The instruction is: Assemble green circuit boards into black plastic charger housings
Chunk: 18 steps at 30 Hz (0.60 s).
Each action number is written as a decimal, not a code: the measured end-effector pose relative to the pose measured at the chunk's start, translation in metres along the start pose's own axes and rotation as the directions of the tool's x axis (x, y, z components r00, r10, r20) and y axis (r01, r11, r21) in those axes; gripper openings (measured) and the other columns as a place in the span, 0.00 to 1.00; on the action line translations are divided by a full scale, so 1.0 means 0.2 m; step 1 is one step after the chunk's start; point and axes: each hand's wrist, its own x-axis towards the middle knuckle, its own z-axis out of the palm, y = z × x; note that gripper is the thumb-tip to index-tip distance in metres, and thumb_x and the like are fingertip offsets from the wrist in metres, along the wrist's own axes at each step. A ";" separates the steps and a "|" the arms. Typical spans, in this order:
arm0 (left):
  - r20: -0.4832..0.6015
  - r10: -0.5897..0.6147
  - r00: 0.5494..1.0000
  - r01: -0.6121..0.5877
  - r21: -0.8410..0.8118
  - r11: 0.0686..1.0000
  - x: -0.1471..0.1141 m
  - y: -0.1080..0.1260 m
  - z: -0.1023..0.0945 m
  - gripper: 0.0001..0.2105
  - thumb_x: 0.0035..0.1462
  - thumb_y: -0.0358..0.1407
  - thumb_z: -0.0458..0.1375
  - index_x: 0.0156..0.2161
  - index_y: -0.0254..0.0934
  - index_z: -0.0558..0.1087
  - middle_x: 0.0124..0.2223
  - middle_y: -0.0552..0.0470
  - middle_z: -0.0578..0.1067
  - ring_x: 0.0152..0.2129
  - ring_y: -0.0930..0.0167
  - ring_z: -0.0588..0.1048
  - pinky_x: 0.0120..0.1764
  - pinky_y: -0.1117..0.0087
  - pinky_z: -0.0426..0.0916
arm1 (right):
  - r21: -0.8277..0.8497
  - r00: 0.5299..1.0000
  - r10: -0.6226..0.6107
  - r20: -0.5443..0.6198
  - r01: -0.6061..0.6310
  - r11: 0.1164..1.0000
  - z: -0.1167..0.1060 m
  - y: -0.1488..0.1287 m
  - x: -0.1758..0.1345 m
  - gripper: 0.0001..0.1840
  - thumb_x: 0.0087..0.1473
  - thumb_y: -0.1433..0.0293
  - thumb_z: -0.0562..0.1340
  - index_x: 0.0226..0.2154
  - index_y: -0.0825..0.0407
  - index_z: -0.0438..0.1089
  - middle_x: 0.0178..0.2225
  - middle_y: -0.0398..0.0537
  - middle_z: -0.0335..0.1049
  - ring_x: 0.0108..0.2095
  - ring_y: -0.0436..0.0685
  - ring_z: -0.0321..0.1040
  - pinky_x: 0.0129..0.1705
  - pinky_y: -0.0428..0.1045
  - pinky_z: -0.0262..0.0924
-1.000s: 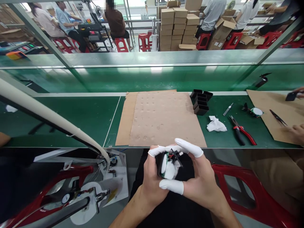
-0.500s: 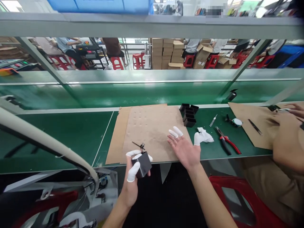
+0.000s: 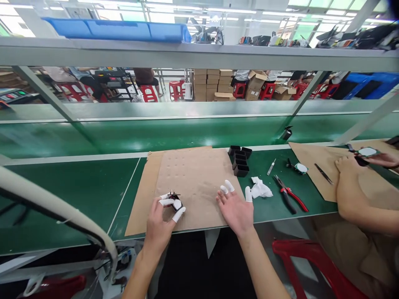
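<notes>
White finger cots cover several fingertips of both my hands. Between the thumb and fingers of my left hand (image 3: 160,222) is a small black device (image 3: 177,204) with a white round face and thin black parts sticking up. It is held over the front of the brown cardboard sheet (image 3: 196,178); its underside is hidden. My right hand (image 3: 237,209) is palm up with fingers spread, holding nothing, over the sheet's right front edge. Just right of its thumb lies a crumpled white tissue (image 3: 261,189). Black open boxes (image 3: 240,162) stand beyond my right hand.
Red-and-black pliers (image 3: 289,195), a small white tube (image 3: 271,167) and a round white-faced part (image 3: 301,167) lie on the green bench to the right. Tweezers (image 3: 323,173) rest on another cardboard, where a co-worker's hands (image 3: 347,164) hold a similar part. A pale hose (image 3: 59,211) crosses the left.
My left hand has turned the black device so its white face shows, and moved it over the cardboard. My right hand stays spread. The view has tilted up. The co-worker's hands have moved.
</notes>
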 end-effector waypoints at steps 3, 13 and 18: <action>-0.008 0.064 0.998 -0.064 0.041 0.997 -0.01 -0.03 0.00 0.14 0.65 0.41 0.68 0.53 0.45 0.76 0.57 0.46 0.75 0.56 0.59 0.79 0.58 0.53 0.75 | -0.017 1.000 0.006 0.029 -0.006 1.000 -0.01 0.01 0.01 0.33 0.67 0.41 0.58 0.54 0.49 0.80 0.45 0.50 0.83 0.48 0.60 0.80 0.56 0.55 0.74; -0.001 0.119 0.993 -0.119 -0.052 0.992 -0.04 -0.08 0.01 0.14 0.65 0.37 0.68 0.55 0.47 0.77 0.56 0.47 0.77 0.53 0.61 0.81 0.56 0.55 0.79 | -0.047 0.998 0.005 0.059 -0.003 0.999 -0.01 0.02 0.00 0.27 0.64 0.44 0.65 0.52 0.45 0.80 0.44 0.48 0.84 0.48 0.60 0.80 0.55 0.56 0.73; -0.029 0.094 0.995 -0.096 -0.055 0.994 -0.05 -0.10 0.02 0.18 0.63 0.39 0.70 0.57 0.45 0.75 0.55 0.46 0.77 0.52 0.61 0.81 0.55 0.55 0.81 | -0.046 0.998 0.009 0.062 -0.006 0.999 -0.01 0.02 0.00 0.26 0.63 0.45 0.67 0.51 0.46 0.81 0.44 0.48 0.84 0.47 0.59 0.80 0.54 0.54 0.74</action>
